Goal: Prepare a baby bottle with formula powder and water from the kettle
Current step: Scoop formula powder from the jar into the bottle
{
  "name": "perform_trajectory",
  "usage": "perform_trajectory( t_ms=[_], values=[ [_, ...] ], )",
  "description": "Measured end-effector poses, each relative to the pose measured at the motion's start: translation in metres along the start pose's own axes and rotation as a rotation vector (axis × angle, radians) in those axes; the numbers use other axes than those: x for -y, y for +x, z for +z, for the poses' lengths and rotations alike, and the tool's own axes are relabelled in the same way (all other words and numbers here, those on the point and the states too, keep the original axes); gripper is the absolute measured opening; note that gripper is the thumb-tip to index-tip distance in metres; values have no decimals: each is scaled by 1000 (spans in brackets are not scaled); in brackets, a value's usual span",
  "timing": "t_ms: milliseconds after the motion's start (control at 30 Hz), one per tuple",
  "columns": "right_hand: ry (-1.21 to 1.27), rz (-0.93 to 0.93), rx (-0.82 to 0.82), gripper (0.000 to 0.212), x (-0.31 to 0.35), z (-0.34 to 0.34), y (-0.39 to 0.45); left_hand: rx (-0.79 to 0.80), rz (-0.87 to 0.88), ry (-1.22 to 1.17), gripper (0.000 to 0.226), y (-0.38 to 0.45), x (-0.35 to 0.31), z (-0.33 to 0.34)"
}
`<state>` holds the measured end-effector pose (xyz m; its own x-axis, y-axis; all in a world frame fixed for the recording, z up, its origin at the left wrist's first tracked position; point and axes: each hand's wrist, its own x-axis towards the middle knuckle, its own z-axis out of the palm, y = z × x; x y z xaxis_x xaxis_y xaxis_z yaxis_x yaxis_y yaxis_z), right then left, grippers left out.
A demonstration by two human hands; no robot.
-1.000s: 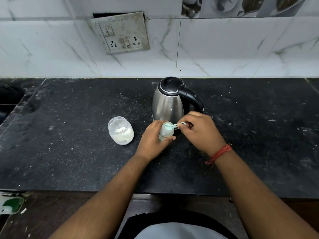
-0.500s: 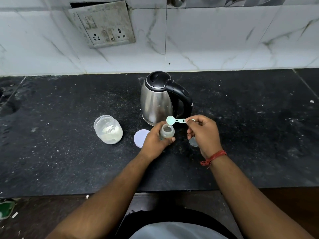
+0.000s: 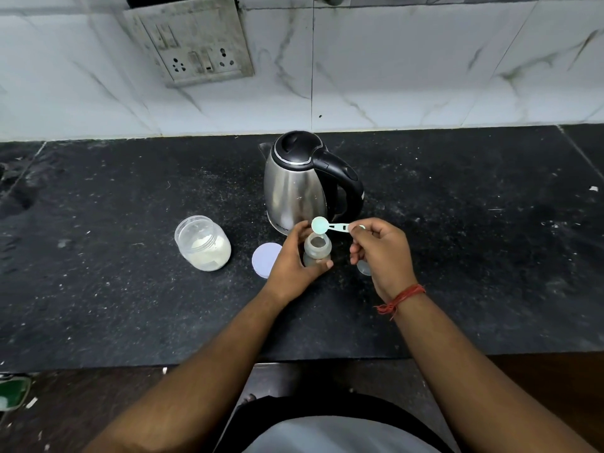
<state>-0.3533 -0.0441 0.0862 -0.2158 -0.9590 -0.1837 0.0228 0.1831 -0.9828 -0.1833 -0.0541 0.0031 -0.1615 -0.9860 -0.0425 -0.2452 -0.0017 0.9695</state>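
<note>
A small clear baby bottle (image 3: 317, 250) stands open on the black counter (image 3: 114, 305), and my left hand (image 3: 294, 263) is wrapped around it. My right hand (image 3: 382, 253) pinches the handle of a pale green measuring scoop (image 3: 322, 224), whose bowl hovers just above the bottle's mouth. A steel kettle (image 3: 294, 188) with a black lid and handle stands right behind the bottle. To the left sits an open clear jar of white formula powder (image 3: 204, 243). Its round white lid (image 3: 265, 259) lies flat beside my left hand.
A small clear piece (image 3: 363, 268), perhaps the bottle's teat or cap, rests on the counter under my right hand. A wall socket plate (image 3: 196, 44) hangs on the tiled wall. The counter's front edge runs just before my body.
The scoop has lifted off the bottle's mouth and turned level, with its bowl now above the opening. The view has shifted, and the white lid has come into sight.
</note>
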Motion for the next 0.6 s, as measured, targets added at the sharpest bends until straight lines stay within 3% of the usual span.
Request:
perform_trajectory(
  t_ms=[400,600],
  values=[
    [98,-56,119,18,23,69,-2,-290,175,46,38,-34,-33,-72],
    [92,-40,182,22,24,136,-5,-462,236,87,35,-46,-36,-141]
  ],
)
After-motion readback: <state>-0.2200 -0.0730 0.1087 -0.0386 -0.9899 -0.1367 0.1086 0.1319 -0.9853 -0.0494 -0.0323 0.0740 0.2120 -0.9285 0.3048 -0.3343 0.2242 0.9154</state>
